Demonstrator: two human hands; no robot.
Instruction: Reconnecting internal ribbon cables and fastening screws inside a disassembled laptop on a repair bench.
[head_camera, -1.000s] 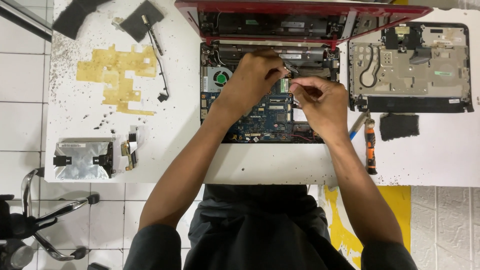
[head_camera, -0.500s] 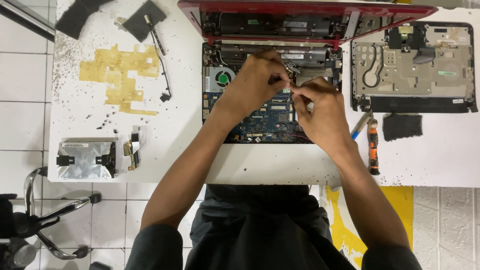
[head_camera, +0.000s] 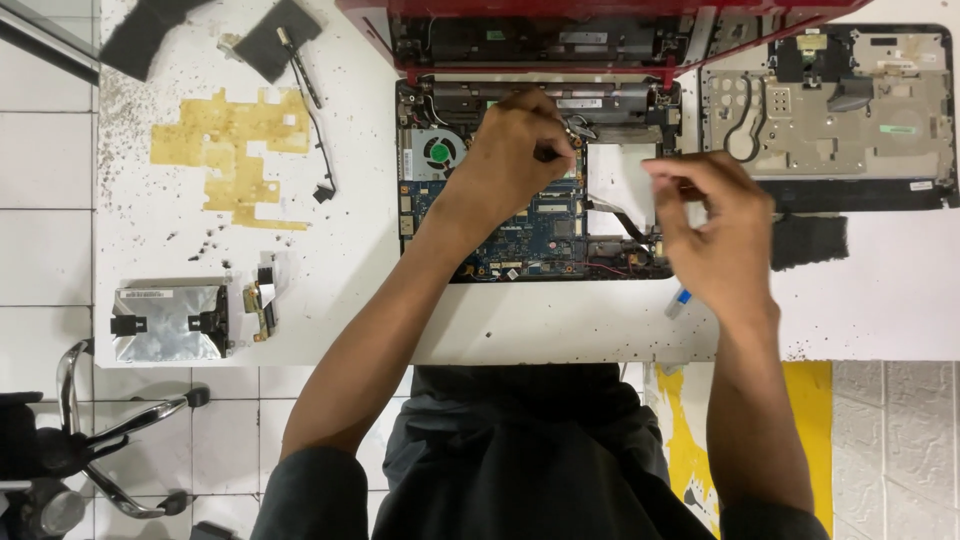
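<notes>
Since the frame half a second back, my right hand (head_camera: 715, 235) has pulled away from the left hand (head_camera: 515, 150) and lifted off the board; the 2 hands, touching before, are now well apart. I see the right hand blurred, hovering above the right edge of the opened laptop base (head_camera: 540, 180), fingers curled loosely with thumb and forefinger drawn toward each other. Whether that grip pinches anything small I cannot tell. Its forearm runs straight down toward my body.

My left hand stays over the upper middle of the laptop base, just right of the round cooling fan (head_camera: 438, 153). Its wrist is bent and the knuckles are raised, with fingertips bunched downward at the hinge end of the blue circuit board (head_camera: 530, 235). They are closed on a small dark part; I cannot make out what it is. That forearm crosses the near edge of the white counter (head_camera: 560, 325) at a slant.

Behind the base stands the red lid (head_camera: 600, 12). A detached grey top cover (head_camera: 830, 110) lies to the right, a silver drive in its bracket (head_camera: 165, 322) at the left near edge.
</notes>
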